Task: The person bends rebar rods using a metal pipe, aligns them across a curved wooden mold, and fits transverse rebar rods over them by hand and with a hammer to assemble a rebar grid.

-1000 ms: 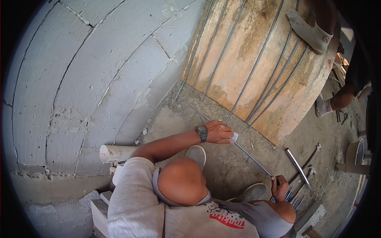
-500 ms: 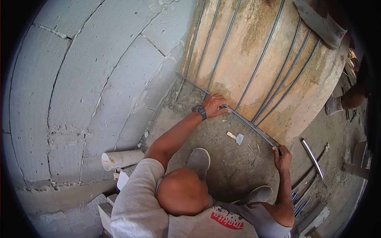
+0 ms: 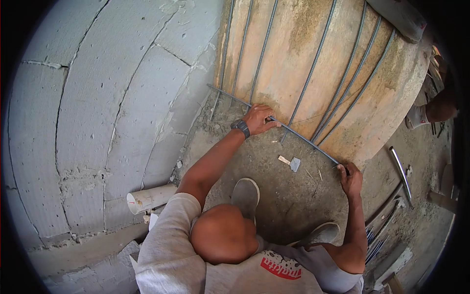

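Note:
A thin ribbed steel bar lies crosswise over the lower ends of several long rebars. My left hand, below a dark wristwatch, has its fingers closed round the middle of this crossbar. At the crossbar's right end, my right hand grips the tip between thumb and curled fingers. The long rebars rest on a stained wooden board, some bunched at its right side. On the ground below the crossbar sits a small grey-headed piece with a light wooden handle.
A grey block wall rises on the left, with a white pipe at its foot. Shiny metal tubing and scattered rods lie at right. Another person's foot stands beyond the board; a pale-clothed limb shows above it.
The view has turned slightly, so the wall, board and bars sit a little differently in it. Both hands stay on the crossbar, whose right end appears higher.

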A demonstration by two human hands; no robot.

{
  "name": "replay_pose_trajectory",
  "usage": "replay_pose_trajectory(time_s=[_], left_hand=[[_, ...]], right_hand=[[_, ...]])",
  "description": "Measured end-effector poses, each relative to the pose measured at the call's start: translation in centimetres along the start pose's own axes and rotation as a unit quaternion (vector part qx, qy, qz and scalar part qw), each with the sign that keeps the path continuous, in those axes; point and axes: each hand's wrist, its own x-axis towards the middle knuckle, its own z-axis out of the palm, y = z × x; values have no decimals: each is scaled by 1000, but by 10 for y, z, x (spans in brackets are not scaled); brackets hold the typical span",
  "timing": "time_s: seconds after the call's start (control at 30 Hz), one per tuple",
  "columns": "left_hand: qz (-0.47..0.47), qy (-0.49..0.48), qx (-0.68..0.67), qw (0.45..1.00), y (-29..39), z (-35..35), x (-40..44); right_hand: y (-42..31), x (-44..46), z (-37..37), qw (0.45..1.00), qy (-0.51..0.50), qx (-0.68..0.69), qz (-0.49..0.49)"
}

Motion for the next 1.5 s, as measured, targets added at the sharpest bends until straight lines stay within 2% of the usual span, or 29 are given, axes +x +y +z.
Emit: replay_pose_trajectory(time_s=[0.2,0.4,0.5,0.57,0.63,0.87,0.97,1.03,1.2,1.33,1.5], left_hand=[[6,11,-11,1000,-4,5,3],[-10,13,-5,1000,-5,6,2],[30,69,16,997,-6,9,6],[-29,18,-33,999,-3,5,10],[-30,22,-15,999,5,-2,18],[-1,48,-9,999,4,0,27],[31,54,3,998,12,-2,51],[33,66,5,997,6,1,53],[3,86,-5,996,9,3,35],[5,100,-5,995,6,2,32],[-31,57,-29,997,-2,-1,36]], right_hand=[[3,8,0,999,-13,41,-7],[4,7,-1,999,-21,21,-15],[-2,13,-6,998,-59,20,6],[-8,17,-14,999,3,14,-29],[-8,25,-25,999,4,-28,-27],[-14,36,-39,999,-2,-10,-42],[13,22,-22,998,28,27,-40],[10,23,-26,998,44,3,-46],[4,38,-40,995,41,-12,-93],[-2,45,-43,996,29,-8,-86],[-6,45,-38,994,48,-10,-93]])
